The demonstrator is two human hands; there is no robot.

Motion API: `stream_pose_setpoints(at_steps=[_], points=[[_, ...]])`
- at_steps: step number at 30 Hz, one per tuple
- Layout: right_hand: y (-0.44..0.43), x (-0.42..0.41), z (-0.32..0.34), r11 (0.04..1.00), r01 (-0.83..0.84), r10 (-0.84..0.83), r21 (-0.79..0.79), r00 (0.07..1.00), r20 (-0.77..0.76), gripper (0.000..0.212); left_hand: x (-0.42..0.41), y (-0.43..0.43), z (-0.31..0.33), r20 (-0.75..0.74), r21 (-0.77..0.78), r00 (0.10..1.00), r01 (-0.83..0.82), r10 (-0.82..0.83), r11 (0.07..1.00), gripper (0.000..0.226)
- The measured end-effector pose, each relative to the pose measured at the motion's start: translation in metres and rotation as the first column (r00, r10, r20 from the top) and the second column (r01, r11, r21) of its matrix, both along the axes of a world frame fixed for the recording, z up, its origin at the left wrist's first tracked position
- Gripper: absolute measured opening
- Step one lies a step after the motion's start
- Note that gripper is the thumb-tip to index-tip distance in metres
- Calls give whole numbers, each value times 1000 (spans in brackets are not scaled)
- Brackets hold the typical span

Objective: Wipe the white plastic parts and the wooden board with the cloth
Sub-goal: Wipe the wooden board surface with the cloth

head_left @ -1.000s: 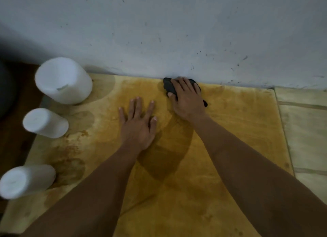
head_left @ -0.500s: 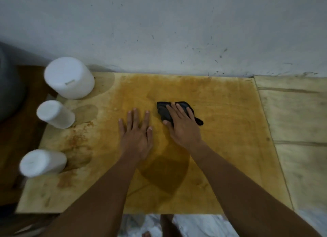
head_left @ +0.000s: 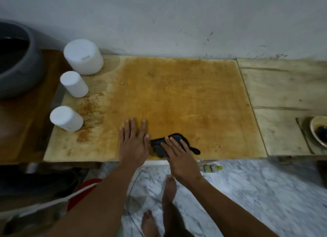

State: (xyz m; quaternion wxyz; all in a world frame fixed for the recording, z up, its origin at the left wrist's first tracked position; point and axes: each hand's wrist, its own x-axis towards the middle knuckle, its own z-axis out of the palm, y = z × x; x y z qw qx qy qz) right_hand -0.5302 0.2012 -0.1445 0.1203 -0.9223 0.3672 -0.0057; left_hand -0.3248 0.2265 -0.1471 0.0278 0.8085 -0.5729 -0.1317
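R hand (head_left: 178, 153) flat on the black cloth (head_left: 159, 147), fingers straight, pressing it at the near edge of the wooden board (head_left: 185, 95); L hand (head_left: 133, 143) flat on bare wood just beside. Further back, 3 white plastic parts (head_left: 74, 84) line the board's left side, biggest nearest the wall (head_left: 159, 24).

Left hand (head_left: 133, 144) & right hand (head_left: 178, 157) bare, forearms (head_left: 99, 192) bare, feet (head_left: 169, 189) bare; red garment (head_left: 76, 204) w/ white stripe, near left, type unclear.
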Motion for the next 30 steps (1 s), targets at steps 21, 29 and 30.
stream_pose_setpoints(at_steps=[21,29,30], points=[[-228,-13,64,970,193,-223,146,947,230,37,-18,-169,12,-43,-60,999,2,-5,998,57],[-376,47,27,961,275,-264,-18,939,222,51,0,-254,-2,15,-21,1000,12,-11,1000,58],[-385,52,20,970,244,-242,7,956,165,54,0,-256,-2,31,-27,999,15,-15,1000,58]])
